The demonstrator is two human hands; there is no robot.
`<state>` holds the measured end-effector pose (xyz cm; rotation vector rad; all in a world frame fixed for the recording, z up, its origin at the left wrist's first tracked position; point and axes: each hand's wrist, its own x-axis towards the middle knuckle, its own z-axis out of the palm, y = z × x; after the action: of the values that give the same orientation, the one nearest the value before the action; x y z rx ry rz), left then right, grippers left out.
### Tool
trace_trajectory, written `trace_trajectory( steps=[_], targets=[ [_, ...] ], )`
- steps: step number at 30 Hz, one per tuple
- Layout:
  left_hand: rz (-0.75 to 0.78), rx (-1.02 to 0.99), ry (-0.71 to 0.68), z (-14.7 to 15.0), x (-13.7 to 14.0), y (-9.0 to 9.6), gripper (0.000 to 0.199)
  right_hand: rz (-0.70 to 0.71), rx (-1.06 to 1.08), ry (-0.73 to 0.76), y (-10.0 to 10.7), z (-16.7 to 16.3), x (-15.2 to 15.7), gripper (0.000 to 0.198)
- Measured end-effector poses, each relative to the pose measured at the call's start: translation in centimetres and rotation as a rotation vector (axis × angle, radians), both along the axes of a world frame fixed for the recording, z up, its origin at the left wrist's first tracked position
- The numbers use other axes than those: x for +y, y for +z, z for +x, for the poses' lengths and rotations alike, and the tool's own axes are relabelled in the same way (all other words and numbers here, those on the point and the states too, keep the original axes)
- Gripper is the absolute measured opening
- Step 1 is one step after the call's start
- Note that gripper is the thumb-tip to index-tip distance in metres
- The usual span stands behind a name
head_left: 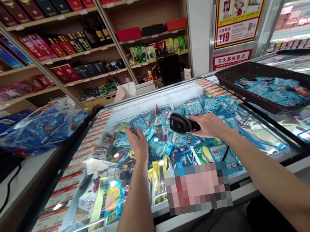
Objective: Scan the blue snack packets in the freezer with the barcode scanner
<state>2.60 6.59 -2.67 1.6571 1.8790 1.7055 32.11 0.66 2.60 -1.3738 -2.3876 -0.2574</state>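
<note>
My left hand (137,142) has its thumb and fingers closed on a small blue snack packet (141,124), held up at a tilt. In my right hand (208,126) is a black barcode scanner (179,123), its head turned left toward the packet. Beneath both hands, many loose blue packets (195,107) lie scattered and overlapping on the glass top of a chest freezer (159,230). Through the glass, yellow and dark blue wrapped goods (159,174) show inside. The scanner's trigger is hidden by my fingers.
A brown plastic basket (275,106) with more blue packets stands at the right on the freezer. To the left lies a clear plastic bag (44,128) of blue packets. Shelves of boxes and bottles (71,43) line the back. A pixelated patch covers the near edge.
</note>
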Motion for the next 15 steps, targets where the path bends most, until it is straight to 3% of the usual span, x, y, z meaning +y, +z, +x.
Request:
trace_trajectory(
  steps=[4, 10, 12, 15],
  targets=[
    [-0.042, 0.053, 0.172, -1.3, -0.6, 0.6, 0.034, 0.0, -0.015, -0.045, 0.2, 0.1, 0.0, 0.029],
    [-0.046, 0.29, 0.381, -1.0, -1.6, 0.9, 0.064, 0.01, -0.016, -0.049, 0.4, 0.2, -0.1, 0.029],
    [-0.026, 0.391, 0.303, -0.2, -1.7, 1.1, 0.059, 0.02, -0.012, -0.058, 0.4, 0.2, -0.1, 0.029],
    [0.043, 0.543, -0.036, 1.7, -1.8, 1.3, 0.043, 0.034, -0.009, -0.064, 0.3, 0.3, -0.1, 0.03]
  ],
)
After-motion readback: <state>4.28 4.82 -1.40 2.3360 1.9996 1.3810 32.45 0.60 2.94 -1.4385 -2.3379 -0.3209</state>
